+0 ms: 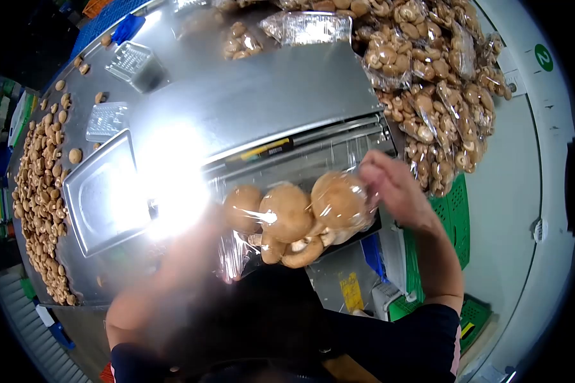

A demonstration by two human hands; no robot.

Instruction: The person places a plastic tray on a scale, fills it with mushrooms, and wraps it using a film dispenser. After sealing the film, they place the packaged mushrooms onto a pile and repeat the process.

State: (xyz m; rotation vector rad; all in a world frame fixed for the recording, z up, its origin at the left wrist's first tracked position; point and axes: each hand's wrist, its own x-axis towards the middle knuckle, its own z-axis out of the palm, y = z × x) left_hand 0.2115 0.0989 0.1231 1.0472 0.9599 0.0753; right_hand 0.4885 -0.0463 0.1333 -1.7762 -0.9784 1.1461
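A clear-wrapped pack of large brown mushrooms (286, 212) is held up in front of me, above the wrapping machine (262, 167) with its roller and film. At the pack's right end, the fingers of my right hand (396, 188) are closed on the plastic. On the left, my left hand (201, 236) is smeared by motion and washed out by glare beside the pack, so its fingers cannot be made out. Loose crumpled film (234, 256) hangs below the pack's left end.
Many wrapped mushroom packs (441, 96) are heaped at the right and back. Loose mushrooms (41, 191) cover the table's left side. A metal tray (102, 198) and clear plastic trays (107, 121) lie left of the machine. Green crates (453, 220) stand at lower right.
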